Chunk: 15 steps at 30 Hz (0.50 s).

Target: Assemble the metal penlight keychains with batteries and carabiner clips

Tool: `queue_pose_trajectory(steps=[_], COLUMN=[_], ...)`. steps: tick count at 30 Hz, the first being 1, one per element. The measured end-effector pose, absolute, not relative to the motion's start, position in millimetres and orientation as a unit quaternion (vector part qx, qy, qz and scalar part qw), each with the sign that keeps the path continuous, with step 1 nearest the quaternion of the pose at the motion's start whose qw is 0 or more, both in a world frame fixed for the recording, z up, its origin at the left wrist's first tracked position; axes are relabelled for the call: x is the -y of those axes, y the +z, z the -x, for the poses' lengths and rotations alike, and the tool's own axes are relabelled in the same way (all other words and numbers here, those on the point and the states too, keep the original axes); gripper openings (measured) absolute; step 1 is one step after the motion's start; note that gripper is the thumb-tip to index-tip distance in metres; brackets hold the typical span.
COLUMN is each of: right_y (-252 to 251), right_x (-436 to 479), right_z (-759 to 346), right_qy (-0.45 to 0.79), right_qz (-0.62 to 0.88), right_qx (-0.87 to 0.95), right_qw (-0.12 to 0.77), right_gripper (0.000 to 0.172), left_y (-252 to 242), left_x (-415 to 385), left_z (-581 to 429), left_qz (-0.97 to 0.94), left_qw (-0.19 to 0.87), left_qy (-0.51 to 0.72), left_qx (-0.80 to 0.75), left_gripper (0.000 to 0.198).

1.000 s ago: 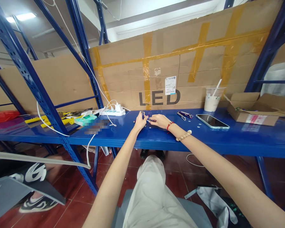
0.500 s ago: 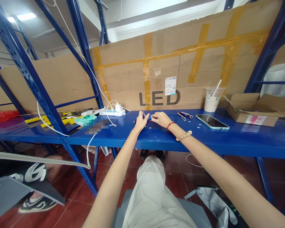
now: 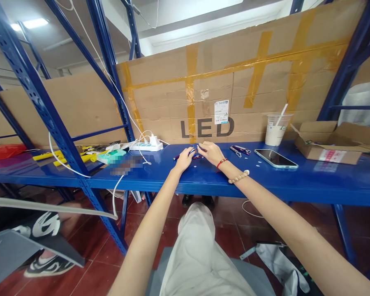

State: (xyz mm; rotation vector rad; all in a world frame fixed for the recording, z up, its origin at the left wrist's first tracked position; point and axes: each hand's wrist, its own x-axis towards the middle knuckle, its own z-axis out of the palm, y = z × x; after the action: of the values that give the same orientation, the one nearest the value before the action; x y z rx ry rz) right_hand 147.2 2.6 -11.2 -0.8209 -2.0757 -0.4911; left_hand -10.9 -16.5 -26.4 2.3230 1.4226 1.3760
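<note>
Over the blue shelf top, my two hands are close together in front of the cardboard. My left hand has its fingers curled closed around something small, with dark blue and shiny bits showing at the fingertips. My right hand, wearing a red bracelet and a beaded one, pinches at a small dark piece beside the left fingertips. What exactly each hand holds is too small and covered to make out. Dark purple-blue pieces also show under and beside the left hand. To the right lie similar dark pieces with silver carabiner clips.
A phone, a drink cup with a straw and an open cardboard box stand to the right. Leftward are a white power strip with cables and yellow items. A large cardboard panel closes the back.
My left hand has turned, its fingers now curling toward the right hand, and more dark pieces show below. The right fingers have shifted slightly. The things around them stay put.
</note>
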Motion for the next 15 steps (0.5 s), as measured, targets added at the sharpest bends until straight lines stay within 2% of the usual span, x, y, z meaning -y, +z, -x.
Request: queue_pose_trajectory(steps=[15], right_y=[-14.3], right_x=[-8.1], right_z=[-147.5], right_qy=[-0.206], right_qz=[0.32], right_qx=[0.838], right_qw=[0.391], right_gripper=[0.03], left_y=[-21.3], left_x=[23.5], left_z=[8.7], left_qz=[-0.745], left_qw=[0.116], left_qy=[0.462], left_qx=[-0.466], left_gripper=[0.021])
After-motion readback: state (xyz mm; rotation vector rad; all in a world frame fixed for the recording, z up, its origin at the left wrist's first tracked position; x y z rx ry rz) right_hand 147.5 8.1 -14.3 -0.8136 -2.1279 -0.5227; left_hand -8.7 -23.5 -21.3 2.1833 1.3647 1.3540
